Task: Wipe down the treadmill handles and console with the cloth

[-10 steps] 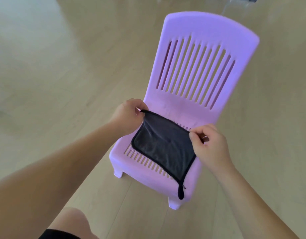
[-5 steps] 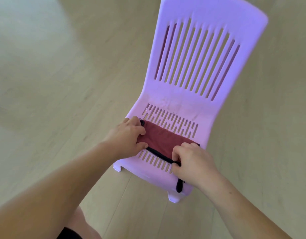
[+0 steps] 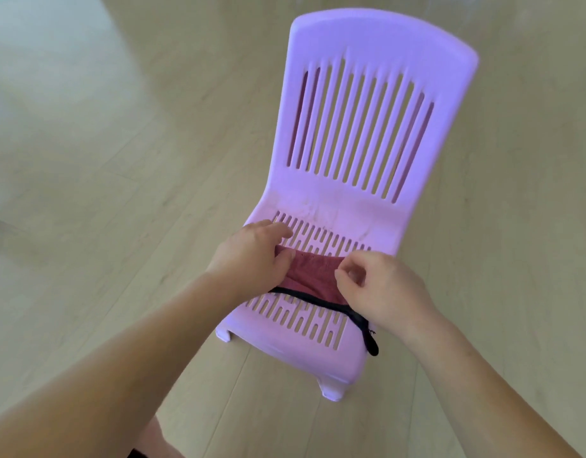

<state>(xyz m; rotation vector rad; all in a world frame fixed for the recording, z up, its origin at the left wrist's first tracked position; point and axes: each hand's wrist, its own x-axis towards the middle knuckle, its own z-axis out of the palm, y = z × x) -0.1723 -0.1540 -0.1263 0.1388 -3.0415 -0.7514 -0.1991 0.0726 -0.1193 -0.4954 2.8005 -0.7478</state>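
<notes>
— What takes up most of the view?
— A pale wooden floor [image 3: 103, 193], and standing on it a lilac plastic chair [image 3: 367, 133] with a slatted back and seat.

— And the cloth?
— The cloth [image 3: 313, 276] lies folded on the chair's seat, dark red side up, with a black trim along its near edge.

— What are the hands doing?
— The left hand [image 3: 252, 256] rests on the cloth's left end, its fingers [image 3: 278, 231] nearly straight and relaxed, reaching onto the seat slats. The right hand [image 3: 384, 285] is over the cloth's right end with its fingers [image 3: 341, 279] curled in. I cannot tell whether they pinch the fabric.

— Anything smaller?
— A black loop [image 3: 372, 345] on the cloth's corner hangs past the seat's front right edge.
</notes>
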